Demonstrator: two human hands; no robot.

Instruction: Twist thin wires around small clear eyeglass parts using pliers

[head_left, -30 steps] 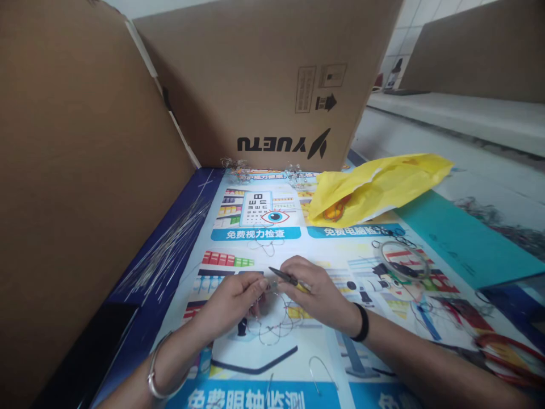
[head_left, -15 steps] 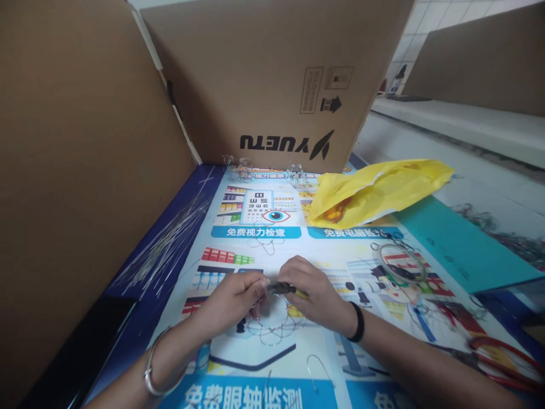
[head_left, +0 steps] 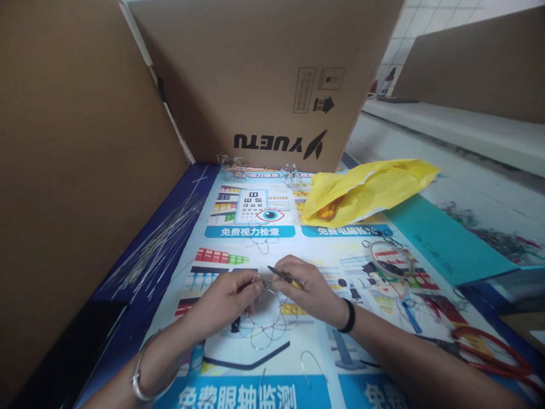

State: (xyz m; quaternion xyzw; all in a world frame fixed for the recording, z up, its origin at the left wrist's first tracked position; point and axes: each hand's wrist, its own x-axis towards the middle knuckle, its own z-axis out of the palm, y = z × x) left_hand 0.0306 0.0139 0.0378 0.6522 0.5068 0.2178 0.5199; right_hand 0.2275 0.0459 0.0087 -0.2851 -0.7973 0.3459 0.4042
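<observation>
Honestly, nearest us there's a loose bent wire (head_left: pixel 302 363) on the printed sheet (head_left: pixel 313 389); a bit past it hangs the looped wire piece (head_left: pixel 267 328), below and between our hands, though we can't tell if its lower loops touch the sheet; we'd guess it weighs next to nothing, springy but easy to kink, maybe slick too; our left hand (head_left: pixel 230 301) has thumb and fingers pinching its upper end, while our right hand (head_left: pixel 313 288) has its fingers wrapped round the pliers (head_left: pixel 281 276), tips right by that end; can't tell if they bite the wire; we'd take hold up there and leave the thin loops alone, since a squeeze would likely bend them; farther off, straight wires (head_left: pixel 155 247) lie on the blue worktop (head_left: pixel 187 190), then a yellow bag (head_left: pixel 370 190), then cardboard (head_left: pixel 264 74) standing behind.
</observation>
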